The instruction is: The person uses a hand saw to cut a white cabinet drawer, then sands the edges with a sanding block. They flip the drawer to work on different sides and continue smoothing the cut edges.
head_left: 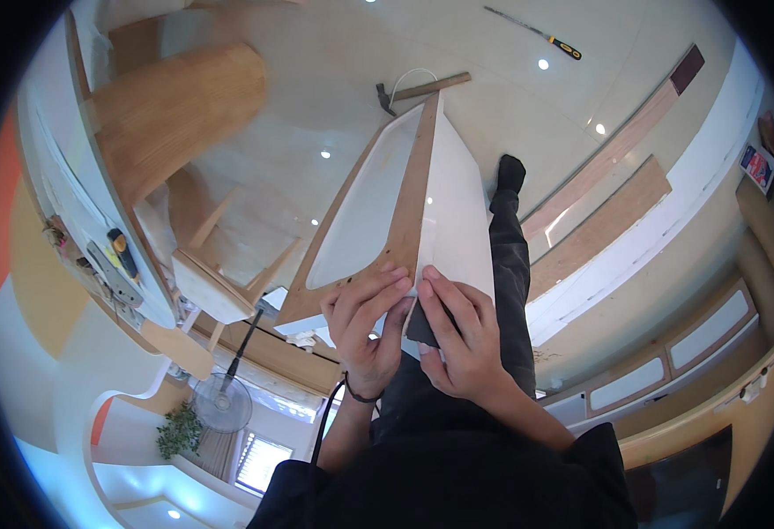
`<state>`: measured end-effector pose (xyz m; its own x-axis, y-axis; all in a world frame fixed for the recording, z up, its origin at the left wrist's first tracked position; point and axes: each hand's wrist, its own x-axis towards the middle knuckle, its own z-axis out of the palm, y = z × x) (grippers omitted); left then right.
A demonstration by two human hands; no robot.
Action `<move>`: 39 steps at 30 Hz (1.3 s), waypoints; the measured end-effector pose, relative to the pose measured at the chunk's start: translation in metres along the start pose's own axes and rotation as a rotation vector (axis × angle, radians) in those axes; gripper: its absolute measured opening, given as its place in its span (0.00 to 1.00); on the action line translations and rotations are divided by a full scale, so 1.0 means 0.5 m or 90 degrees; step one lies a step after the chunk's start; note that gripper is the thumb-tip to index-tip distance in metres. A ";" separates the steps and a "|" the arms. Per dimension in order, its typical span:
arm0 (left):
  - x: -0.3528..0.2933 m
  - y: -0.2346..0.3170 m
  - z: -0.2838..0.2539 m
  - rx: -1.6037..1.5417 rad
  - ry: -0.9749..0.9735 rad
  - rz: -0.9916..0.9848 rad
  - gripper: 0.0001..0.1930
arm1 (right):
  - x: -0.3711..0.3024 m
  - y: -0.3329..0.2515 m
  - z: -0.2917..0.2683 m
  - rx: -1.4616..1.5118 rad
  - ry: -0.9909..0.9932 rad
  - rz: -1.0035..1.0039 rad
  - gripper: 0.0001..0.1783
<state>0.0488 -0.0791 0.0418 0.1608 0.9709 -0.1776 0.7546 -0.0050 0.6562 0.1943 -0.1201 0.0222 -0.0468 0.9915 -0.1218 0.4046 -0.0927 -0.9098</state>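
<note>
A long white furniture piece (459, 203) with a bare wooden frame (405, 207) around a recessed white panel stretches away from me, its near end between my hands. My left hand (368, 331) is closed at the near corner, fingertips on the wooden frame and thumb close by at the edge. My right hand (462, 335) grips a dark grey flat piece (422, 328) that looks like folded sandpaper, against the same corner. Its fingertips touch the white side near the edge. The fingers partly hide what lies between the two hands.
On the tiled floor lie a hammer (431, 89) beyond the far end and a yellow-black hand tool (550, 37). Wooden boards (603, 212) lie right of my leg (512, 256). Left are a curved wooden board (180, 110), a stool (219, 273) and a white table (70, 176) bearing a utility knife (123, 253).
</note>
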 end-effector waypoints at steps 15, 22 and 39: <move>0.032 -0.033 -0.032 -0.024 -0.118 0.076 0.16 | -0.022 -0.013 0.032 -0.154 0.040 0.013 0.30; 0.026 -0.045 -0.024 -0.025 -0.084 0.115 0.20 | -0.034 -0.017 0.046 -0.239 0.066 0.004 0.30; 0.032 -0.040 -0.028 -0.074 -0.084 0.064 0.17 | -0.031 -0.020 0.051 -0.268 0.057 0.005 0.31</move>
<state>0.0276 -0.0603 0.0363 0.3195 0.9270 -0.1963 0.6533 -0.0654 0.7543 0.1676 -0.1369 0.0232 0.0291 0.9967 -0.0762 0.7429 -0.0726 -0.6654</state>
